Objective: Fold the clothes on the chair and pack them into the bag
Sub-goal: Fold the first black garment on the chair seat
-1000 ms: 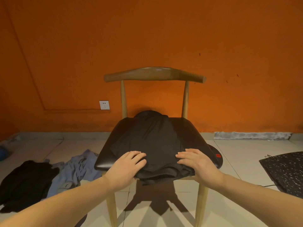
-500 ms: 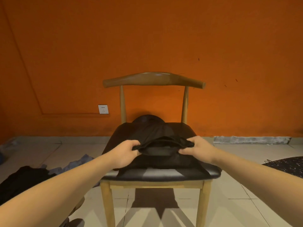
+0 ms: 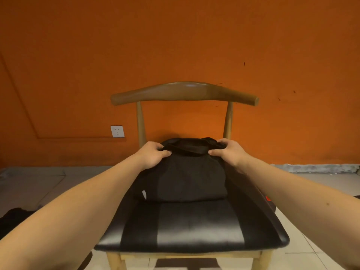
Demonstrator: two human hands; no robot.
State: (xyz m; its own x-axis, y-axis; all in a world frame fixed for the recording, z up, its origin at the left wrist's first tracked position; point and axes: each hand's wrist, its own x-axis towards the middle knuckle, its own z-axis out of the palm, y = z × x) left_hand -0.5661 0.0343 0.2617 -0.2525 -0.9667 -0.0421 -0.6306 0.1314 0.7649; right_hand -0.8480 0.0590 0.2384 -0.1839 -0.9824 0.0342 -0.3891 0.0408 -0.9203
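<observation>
Fingers (image 3: 155,146) of both my hands are curling round the far edge of the black top (image 3: 187,178), left hand (image 3: 153,154) & right hand (image 3: 228,152) each gripping a corner up by the backrest. Behind them the orange wall (image 3: 78,55) is filling most of my view, w/ the chair (image 3: 185,92) in the middle; its black seat (image 3: 194,230) is showing bare along the front.

That's the change. Approx a sec ago my palms were lying flat on the hem, which was hanging over the seat's front edge. Half a sec ago I was lifting it. Now I'm bringing it right over to the collar end, so the top is lying doubled on the rear half of the seat.

I'm reading that as this fold nearly finishing: I'm still needing to lay the edge down, let go & flatten, maybe halve it again. No bag is showing in view, so packing is waiting. More dark clothes (image 3: 13,217) are lying on the floor at left. Small white label (image 3: 144,194) is peeking out at the fold's left corner.
</observation>
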